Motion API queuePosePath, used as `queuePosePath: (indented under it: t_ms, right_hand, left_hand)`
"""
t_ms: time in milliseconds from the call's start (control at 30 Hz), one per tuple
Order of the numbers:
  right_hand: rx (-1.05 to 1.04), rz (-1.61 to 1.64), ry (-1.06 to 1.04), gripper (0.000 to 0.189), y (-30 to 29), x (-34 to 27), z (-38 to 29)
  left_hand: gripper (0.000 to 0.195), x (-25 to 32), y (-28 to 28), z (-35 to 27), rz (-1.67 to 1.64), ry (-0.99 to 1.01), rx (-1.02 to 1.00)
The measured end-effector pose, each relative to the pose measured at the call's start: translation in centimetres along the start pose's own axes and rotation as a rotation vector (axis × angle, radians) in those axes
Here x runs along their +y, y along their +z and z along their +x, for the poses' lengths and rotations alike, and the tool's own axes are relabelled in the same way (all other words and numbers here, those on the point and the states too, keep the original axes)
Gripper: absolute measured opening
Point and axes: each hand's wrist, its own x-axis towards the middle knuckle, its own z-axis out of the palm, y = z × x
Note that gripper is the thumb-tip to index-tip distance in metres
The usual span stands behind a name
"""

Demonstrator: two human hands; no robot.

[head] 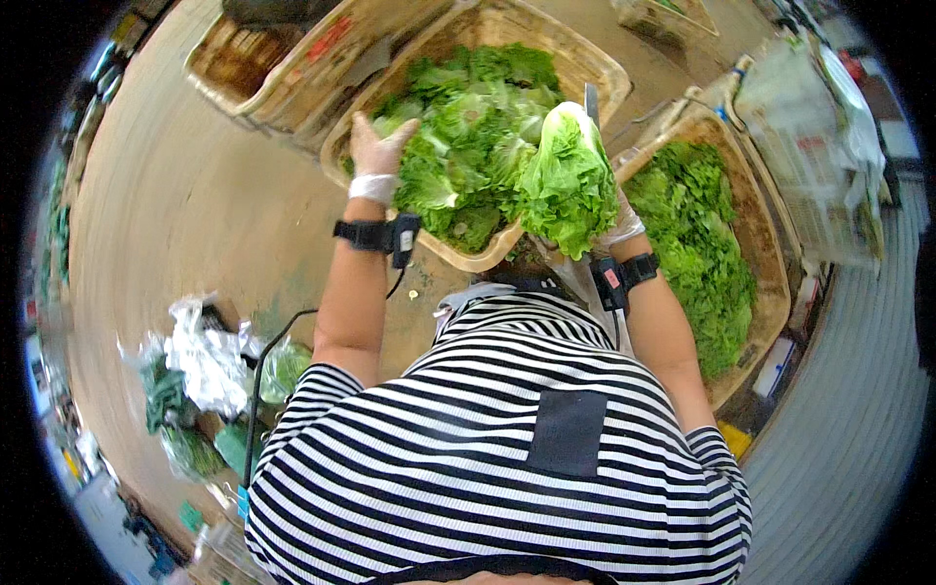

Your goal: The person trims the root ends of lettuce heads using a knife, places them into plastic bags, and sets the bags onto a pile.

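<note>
My left hand, in a thin clear glove, is raised at the left rim of a plastic crate full of loose green lettuce. Its fingers are spread and hold nothing. A head of leaf lettuce, pale cut stem end away from me, is held above the crate's right side by my right hand. That gloved hand is mostly hidden behind the leaves. A metal blade, apparently a knife's, sticks up behind the stem end; its handle is out of sight.
To the right stands another crate of lettuce, with a plastic-covered crate beyond it. A crate with a brown interior is at the upper left. Plastic bags, some with greens, lie lower left. A black cable runs from my left wrist.
</note>
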Motion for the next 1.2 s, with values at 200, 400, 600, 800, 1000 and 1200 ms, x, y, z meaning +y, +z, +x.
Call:
queuePosePath:
  t_ms: [200, 400, 600, 800, 1000, 1200]
  right_hand:
    - [0.122, -0.58, -0.14, 0.044, -0.3, -4.0, -5.5]
    - [0.701, -1.028, -0.713, 0.049, 0.0, -5.7, -12.5]
    - [0.754, -0.507, -0.796, 0.055, -3.2, 2.5, -26.8]
    - [0.719, -0.184, -1.307, 0.042, -8.6, 11.5, -43.1]
    - [1.33, 0.036, -1.368, 0.051, -15.2, 30.4, -56.2]
    - [1.636, 0.111, -0.945, 0.045, -21.3, 38.7, -62.9]
  left_hand:
    - [0.086, 6.6, 9.8, -7.7, -0.44, -0.309, -0.981]
    - [0.054, 3.3, 16.1, -12.4, 0.155, 0.656, -0.88]
    - [0.056, 13.1, 23.2, -24.6, -0.523, -0.217, -1.305]
    - [0.115, 18.4, 29.6, -41.4, -0.47, -0.058, -2.092]
    - [0.105, 7.2, 38.9, -55.3, 0.143, 0.731, -2.058]
    - [0.053, 2.9, 42.7, -63.8, 0.422, 0.837, -1.941]
